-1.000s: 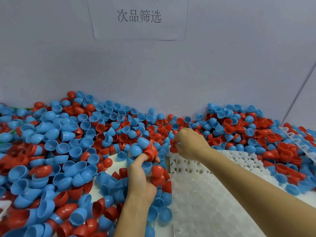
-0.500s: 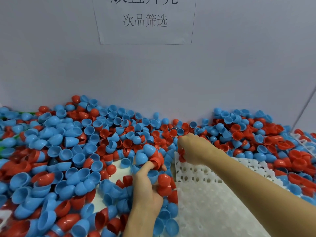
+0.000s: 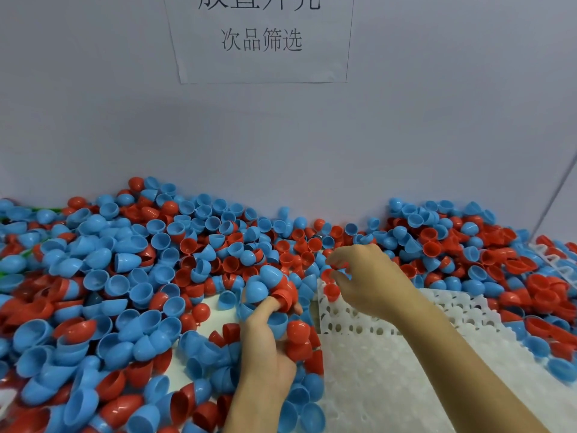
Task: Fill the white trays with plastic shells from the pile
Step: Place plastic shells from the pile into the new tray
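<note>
Head view, looking forward and down. Pile of plastic shells (image 3: pixel 131 276), blue and red, lies heaped along the far wall and spreads over the left and right of the work surface. White tray (image 3: pixel 390 364) sits near and right of centre; its far left corner borders the pile, and its pockets show mostly bare. A second white tray (image 3: pixel 549 254) is partly visible at the far right edge, largely covered by shells.

Left hand (image 3: pixel 265 345) rests among the shells just left of the tray, fingers curled round a bunch of several shells; a red shell (image 3: pixel 287 292) and a blue shell (image 3: pixel 257 290) stand out at the fingertips. Right hand (image 3: pixel 371 279) hovers over the tray's far left corner, fingers bent together and pinching a small red shell (image 3: pixel 338 265); contact is partly blurred. Another red shell (image 3: pixel 331 290) sits on the tray corner directly beneath that hand.

Paper notice (image 3: pixel 262 35) with printed characters is fixed to the wall above.
</note>
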### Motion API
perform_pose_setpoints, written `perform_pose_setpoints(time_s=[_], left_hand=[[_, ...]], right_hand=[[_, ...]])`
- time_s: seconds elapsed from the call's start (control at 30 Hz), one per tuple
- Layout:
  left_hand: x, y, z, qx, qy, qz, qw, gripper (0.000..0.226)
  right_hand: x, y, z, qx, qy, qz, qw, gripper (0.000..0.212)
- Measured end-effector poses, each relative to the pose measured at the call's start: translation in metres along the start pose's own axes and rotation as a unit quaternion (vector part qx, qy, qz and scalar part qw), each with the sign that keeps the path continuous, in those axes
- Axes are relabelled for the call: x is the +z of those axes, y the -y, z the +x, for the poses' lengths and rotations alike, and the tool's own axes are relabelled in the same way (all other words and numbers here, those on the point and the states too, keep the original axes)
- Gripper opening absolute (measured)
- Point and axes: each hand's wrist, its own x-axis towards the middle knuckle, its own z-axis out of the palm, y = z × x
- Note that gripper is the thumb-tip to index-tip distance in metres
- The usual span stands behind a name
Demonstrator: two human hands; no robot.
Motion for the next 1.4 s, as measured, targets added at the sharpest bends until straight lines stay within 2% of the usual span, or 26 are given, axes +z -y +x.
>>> perform_pose_setpoints(time_s=[0.13, 0.23, 0.3, 0.37, 0.53, 0.67, 0.83, 0.9, 1.07, 1.27, 1.4], left_hand=[[0.001, 0.000, -0.001, -0.007, 0.007, -0.012, 1.000, 0.008], [-0.001, 0.000, 0.000, -0.021, 0.034, 0.007, 0.999, 0.020], [-0.002, 0.001, 0.002, -0.030, 0.032, 0.022, 0.999, 0.024], [-0.002, 0.002, 0.003, -0.028, 0.019, 0.024, 0.999, 0.026], [-0.003, 0.002, 0.003, -0.002, 0.045, 0.012, 0.999, 0.016], [-0.004, 0.004, 0.007, 0.036, 0.022, -0.024, 0.999, 0.012], [-0.003, 0.005, 0.008, 0.057, -0.010, -0.036, 0.998, 0.015], [-0.002, 0.005, 0.007, 0.055, -0.010, -0.032, 0.998, 0.015], [-0.002, 0.004, 0.005, 0.062, -0.015, -0.025, 0.998, 0.033], [-0.004, 0.004, 0.006, 0.064, -0.026, -0.034, 0.997, 0.032], [-0.005, 0.004, 0.007, 0.067, -0.025, -0.041, 0.997, 0.045]], right_hand=[[-0.007, 0.017, -0.029, -0.015, 0.017, 0.165, 0.986, 0.013], [-0.014, 0.028, -0.045, -0.038, 0.104, 0.254, 0.961, 0.011], [-0.015, 0.031, -0.048, -0.036, 0.158, 0.257, 0.953, 0.020], [-0.012, 0.032, -0.048, -0.028, 0.173, 0.229, 0.957, 0.025], [-0.011, 0.032, -0.045, -0.058, 0.139, 0.241, 0.959, 0.007], [-0.023, 0.022, -0.045, -0.050, 0.129, 0.323, 0.936, 0.009], [-0.026, 0.022, -0.042, -0.036, -0.036, 0.358, 0.933, 0.013], [-0.024, 0.027, -0.042, -0.052, -0.049, 0.377, 0.924, 0.017], [-0.016, 0.030, -0.043, -0.082, 0.072, 0.298, 0.948, 0.020], [-0.011, 0.026, -0.041, -0.073, 0.109, 0.213, 0.968, 0.029], [-0.013, 0.026, -0.045, -0.088, 0.141, 0.204, 0.965, 0.019]])
